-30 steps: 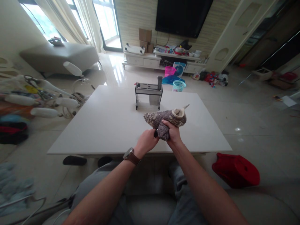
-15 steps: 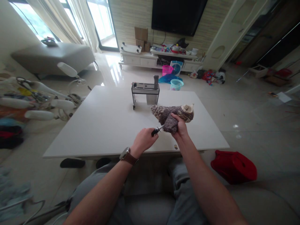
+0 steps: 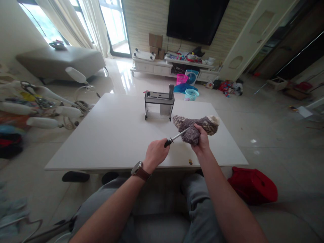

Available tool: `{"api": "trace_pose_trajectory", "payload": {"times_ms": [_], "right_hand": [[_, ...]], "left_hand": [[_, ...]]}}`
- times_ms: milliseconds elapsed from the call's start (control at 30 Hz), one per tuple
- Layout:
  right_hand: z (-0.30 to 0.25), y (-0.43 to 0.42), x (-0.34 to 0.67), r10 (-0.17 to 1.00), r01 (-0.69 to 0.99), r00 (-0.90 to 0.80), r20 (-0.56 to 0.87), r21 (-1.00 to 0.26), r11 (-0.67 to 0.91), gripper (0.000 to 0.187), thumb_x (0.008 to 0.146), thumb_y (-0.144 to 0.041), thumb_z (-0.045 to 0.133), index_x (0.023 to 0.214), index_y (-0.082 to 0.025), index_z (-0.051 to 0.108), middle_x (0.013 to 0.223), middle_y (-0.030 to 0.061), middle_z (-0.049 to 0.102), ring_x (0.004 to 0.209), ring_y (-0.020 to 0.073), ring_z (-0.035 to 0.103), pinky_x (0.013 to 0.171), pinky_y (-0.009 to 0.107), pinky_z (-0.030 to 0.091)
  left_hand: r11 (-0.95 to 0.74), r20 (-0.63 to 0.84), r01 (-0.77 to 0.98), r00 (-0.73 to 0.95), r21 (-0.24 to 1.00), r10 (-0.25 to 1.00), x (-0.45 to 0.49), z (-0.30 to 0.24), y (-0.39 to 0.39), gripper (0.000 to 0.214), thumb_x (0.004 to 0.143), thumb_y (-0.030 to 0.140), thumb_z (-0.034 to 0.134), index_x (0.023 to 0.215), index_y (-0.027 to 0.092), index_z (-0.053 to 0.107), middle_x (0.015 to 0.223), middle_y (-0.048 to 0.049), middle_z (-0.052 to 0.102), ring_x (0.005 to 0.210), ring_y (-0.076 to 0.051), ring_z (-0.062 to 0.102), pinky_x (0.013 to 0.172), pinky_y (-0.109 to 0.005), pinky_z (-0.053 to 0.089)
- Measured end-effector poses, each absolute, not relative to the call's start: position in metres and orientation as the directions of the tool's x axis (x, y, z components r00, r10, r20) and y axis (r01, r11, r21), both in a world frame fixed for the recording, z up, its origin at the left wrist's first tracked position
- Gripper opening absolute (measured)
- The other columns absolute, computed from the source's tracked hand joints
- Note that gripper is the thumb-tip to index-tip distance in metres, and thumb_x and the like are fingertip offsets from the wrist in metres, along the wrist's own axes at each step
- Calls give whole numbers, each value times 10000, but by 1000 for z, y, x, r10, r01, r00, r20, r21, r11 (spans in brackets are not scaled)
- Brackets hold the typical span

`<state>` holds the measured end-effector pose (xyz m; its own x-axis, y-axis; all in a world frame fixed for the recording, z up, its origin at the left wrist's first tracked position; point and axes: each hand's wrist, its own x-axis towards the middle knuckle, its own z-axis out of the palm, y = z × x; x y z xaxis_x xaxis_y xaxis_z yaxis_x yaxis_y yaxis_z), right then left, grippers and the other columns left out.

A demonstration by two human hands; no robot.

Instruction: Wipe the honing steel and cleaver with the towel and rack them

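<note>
My left hand (image 3: 156, 153), with a watch on its wrist, is closed round the black handle of a sharpening steel (image 3: 179, 135). The thin metal rod points up and right, its far end against a fuzzy brown-grey cloth (image 3: 190, 136). My right hand (image 3: 201, 141) grips that bunched cloth, thumb on top, and the cloth's pale-edged ends stick out on both sides. Whether the cloth wraps the rod's tip cannot be made out. Beyond my hands a knife rack (image 3: 159, 100) stands on the table, and a cleaver (image 3: 171, 91) sits upright in its right end.
The white table (image 3: 113, 135) spreads before me, with a small sticker (image 3: 190, 162) near its front edge. A red stool (image 3: 253, 185) is at the right. Baskets, including a light-blue one (image 3: 191, 95), stand on the floor beyond. White lamp arms (image 3: 58, 101) crowd the left.
My right hand has moved right with the cloth, away from my left hand. More of the steel's rod now shows between them. The view has shifted slightly.
</note>
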<state>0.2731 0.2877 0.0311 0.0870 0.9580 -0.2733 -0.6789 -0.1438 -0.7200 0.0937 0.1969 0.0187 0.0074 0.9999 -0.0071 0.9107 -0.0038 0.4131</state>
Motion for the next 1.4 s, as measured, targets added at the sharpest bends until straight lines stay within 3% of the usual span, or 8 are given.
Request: {"api": "trace_pose_trajectory", "payload": {"times_ms": [133, 300, 500, 967, 1400], "right_hand": [[18, 264, 233, 940, -626, 20, -339, -738, -253, 273, 632, -174, 834, 888, -149, 743, 841, 23, 807, 736, 167, 757, 770, 283, 660], [5, 259, 214, 941, -595, 93, -326, -776, -209, 351, 567, -125, 870, 897, -135, 753, 853, 28, 816, 753, 178, 762, 715, 278, 652], [0, 262, 219, 910, -587, 96, -403, -762, -275, 280, 563, -122, 854, 829, -134, 764, 803, 29, 811, 703, 174, 746, 663, 269, 645], [12, 255, 217, 893, -570, 129, -431, -769, -288, 215, 554, -106, 818, 761, -128, 764, 740, 16, 797, 667, 157, 723, 609, 232, 621], [5, 257, 219, 896, -561, 90, -435, -766, -315, 192, 583, -117, 807, 769, -120, 757, 758, 29, 799, 664, 158, 729, 615, 233, 618]], "left_hand": [[26, -17, 897, -20, 442, 1000, 95, 16, 197, 232, 1006, 322, 502, 1020, 236, 717, 999, -118, 788, 900, -260, 726, 711, -338, 380], [34, -48, 873, -12, 486, 999, 94, 12, 197, 201, 968, 272, 536, 1005, 220, 726, 1036, -139, 788, 956, -273, 734, 736, -336, 414], [22, -79, 854, 23, 519, 997, 94, 7, 198, 209, 935, 242, 534, 953, 200, 738, 1009, -161, 785, 949, -269, 736, 739, -324, 429], [2, -57, 796, 41, 605, 997, 100, 3, 195, 214, 926, 247, 528, 887, 186, 730, 982, -153, 796, 903, -254, 744, 707, -314, 413], [-12, -48, 813, 49, 582, 998, 101, -1, 195, 191, 903, 210, 538, 870, 177, 724, 972, -149, 798, 893, -258, 748, 679, -314, 393]]}}
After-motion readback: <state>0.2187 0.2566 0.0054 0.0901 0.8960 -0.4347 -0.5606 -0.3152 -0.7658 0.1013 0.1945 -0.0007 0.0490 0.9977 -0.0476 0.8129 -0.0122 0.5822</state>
